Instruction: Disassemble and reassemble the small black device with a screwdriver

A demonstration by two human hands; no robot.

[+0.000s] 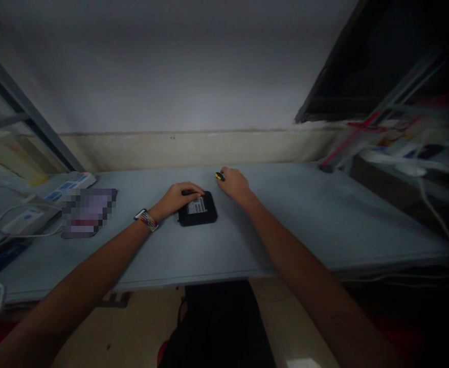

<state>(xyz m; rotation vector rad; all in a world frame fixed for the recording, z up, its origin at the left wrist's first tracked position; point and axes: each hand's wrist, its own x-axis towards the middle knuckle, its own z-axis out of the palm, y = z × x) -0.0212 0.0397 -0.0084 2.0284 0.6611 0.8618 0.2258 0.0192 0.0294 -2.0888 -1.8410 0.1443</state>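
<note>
A small black box (198, 210) with a white label on top lies on the grey table (305, 220), near its middle. My left hand (178, 197) rests on the box's far left corner with fingers curled over its edge; a multicoloured band sits on that wrist. My right hand (234, 184) is just right of and behind the box, fingers closed round a small yellow and black tool (220, 176) whose tip pokes out to the left.
A phone or card (88, 212) lies at the left, with a white power strip (69, 186) and cables (2, 214) beyond it. A cluttered shelf (401, 138) stands at the right. A wall runs behind the table.
</note>
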